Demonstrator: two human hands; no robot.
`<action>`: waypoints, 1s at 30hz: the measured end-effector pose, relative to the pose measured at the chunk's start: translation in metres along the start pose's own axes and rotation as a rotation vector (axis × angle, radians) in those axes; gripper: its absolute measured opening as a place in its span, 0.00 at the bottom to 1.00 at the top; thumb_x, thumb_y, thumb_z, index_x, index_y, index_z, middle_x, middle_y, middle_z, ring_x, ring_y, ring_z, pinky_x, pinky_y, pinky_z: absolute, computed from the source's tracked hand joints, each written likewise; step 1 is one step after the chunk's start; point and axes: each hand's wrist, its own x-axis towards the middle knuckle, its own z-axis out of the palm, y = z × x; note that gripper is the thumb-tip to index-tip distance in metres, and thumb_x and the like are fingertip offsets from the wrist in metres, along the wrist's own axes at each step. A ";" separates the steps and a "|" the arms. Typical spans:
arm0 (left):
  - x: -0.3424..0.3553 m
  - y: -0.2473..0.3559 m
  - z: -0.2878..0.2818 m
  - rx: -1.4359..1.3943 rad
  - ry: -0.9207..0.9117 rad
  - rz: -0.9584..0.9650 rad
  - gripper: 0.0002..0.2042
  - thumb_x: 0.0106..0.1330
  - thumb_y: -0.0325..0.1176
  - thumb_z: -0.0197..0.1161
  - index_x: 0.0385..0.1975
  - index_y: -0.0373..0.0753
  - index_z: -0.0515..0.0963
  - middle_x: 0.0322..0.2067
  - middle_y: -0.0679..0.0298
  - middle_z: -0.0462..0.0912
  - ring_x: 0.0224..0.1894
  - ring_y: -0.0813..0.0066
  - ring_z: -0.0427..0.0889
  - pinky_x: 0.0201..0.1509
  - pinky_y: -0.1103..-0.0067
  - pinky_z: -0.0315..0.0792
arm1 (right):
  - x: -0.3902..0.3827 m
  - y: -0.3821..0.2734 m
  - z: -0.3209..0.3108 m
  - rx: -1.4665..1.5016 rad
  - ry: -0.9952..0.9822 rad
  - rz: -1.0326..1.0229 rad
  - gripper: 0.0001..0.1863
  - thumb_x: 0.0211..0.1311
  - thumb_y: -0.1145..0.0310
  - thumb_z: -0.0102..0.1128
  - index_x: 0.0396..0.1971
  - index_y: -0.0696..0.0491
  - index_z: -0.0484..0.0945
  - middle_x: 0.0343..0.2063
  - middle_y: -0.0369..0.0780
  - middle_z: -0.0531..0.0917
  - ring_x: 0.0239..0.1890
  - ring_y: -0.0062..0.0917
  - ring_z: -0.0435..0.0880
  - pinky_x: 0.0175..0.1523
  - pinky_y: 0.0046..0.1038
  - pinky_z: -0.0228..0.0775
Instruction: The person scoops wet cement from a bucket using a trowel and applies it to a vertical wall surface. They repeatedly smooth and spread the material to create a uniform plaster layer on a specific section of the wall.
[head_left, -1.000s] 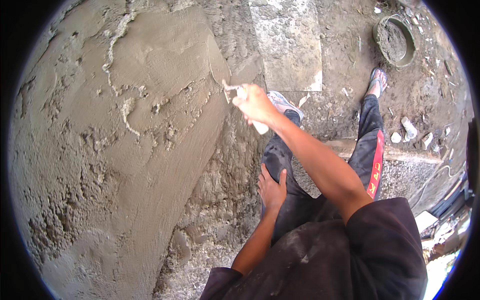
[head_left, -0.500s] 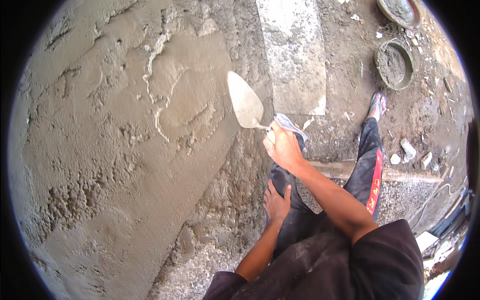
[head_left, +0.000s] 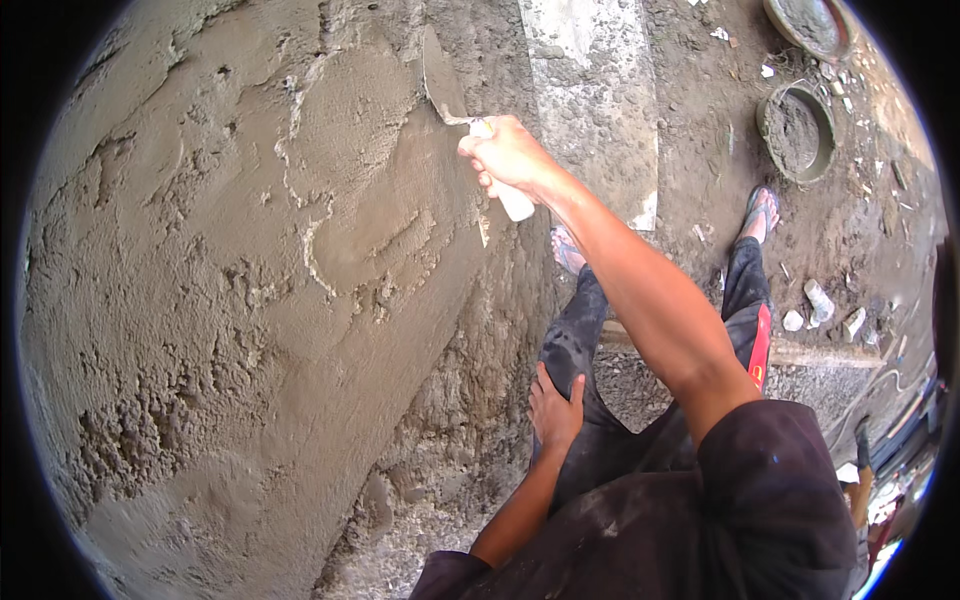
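Observation:
My right hand point(head_left: 501, 160) is closed round the white handle point(head_left: 514, 201) of a trowel, whose blade point(head_left: 442, 90) lies against grey wet mortar point(head_left: 250, 210) that covers the surface on my left, part smoothed and part rough and pitted. A thin, lumpy pale ridge runs across the mortar to the left of the blade. My left hand point(head_left: 556, 412) rests on my thigh at the knee, fingers apart, holding nothing.
A mortar-spattered board point(head_left: 590, 110) lies above my sandalled feet point(head_left: 760, 212). Two round pans of mortar point(head_left: 816, 131) sit at upper right. A low edge point(head_left: 820, 355), pale rubble point(head_left: 817, 300) and a cord point(head_left: 885, 383) are at right, with indistinct clutter beyond.
My right hand and trowel have moved up; the blade turned flat toward me half a second ago and is now edge-on against the mortar. The left hand stays on my leg.

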 end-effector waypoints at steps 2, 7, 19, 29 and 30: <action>-0.004 -0.005 0.001 0.011 -0.014 -0.024 0.46 0.72 0.66 0.54 0.78 0.38 0.51 0.65 0.41 0.68 0.67 0.39 0.69 0.68 0.48 0.63 | -0.039 -0.025 0.025 0.172 -0.139 -0.032 0.06 0.70 0.68 0.60 0.36 0.54 0.75 0.19 0.32 0.76 0.16 0.15 0.76 0.17 0.23 0.73; -0.005 -0.004 0.018 0.067 0.008 0.043 0.45 0.71 0.64 0.56 0.77 0.36 0.53 0.65 0.42 0.69 0.67 0.39 0.70 0.68 0.47 0.64 | -0.135 -0.033 0.063 -0.294 -0.142 -0.344 0.10 0.68 0.69 0.58 0.39 0.61 0.73 0.22 0.47 0.83 0.19 0.32 0.85 0.21 0.33 0.79; -0.027 0.082 0.036 -0.010 0.017 -0.055 0.44 0.74 0.61 0.57 0.78 0.37 0.50 0.69 0.38 0.61 0.69 0.34 0.65 0.68 0.49 0.66 | -0.220 0.020 -0.544 -1.919 0.496 0.529 0.14 0.74 0.70 0.49 0.50 0.63 0.75 0.40 0.52 0.83 0.38 0.37 0.90 0.38 0.36 0.85; -0.045 0.151 0.083 0.131 0.027 -0.089 0.45 0.73 0.61 0.58 0.79 0.39 0.49 0.72 0.32 0.54 0.72 0.29 0.59 0.71 0.46 0.60 | -0.158 0.080 -0.641 -2.075 0.352 -0.046 0.17 0.67 0.71 0.59 0.54 0.58 0.74 0.43 0.45 0.84 0.41 0.39 0.88 0.40 0.37 0.87; -0.049 0.149 0.086 0.145 0.035 -0.105 0.45 0.73 0.62 0.58 0.79 0.39 0.49 0.72 0.32 0.54 0.72 0.29 0.58 0.71 0.46 0.60 | -0.178 0.073 -0.637 -1.983 0.333 0.071 0.17 0.68 0.71 0.57 0.55 0.58 0.72 0.44 0.46 0.83 0.42 0.41 0.88 0.42 0.37 0.86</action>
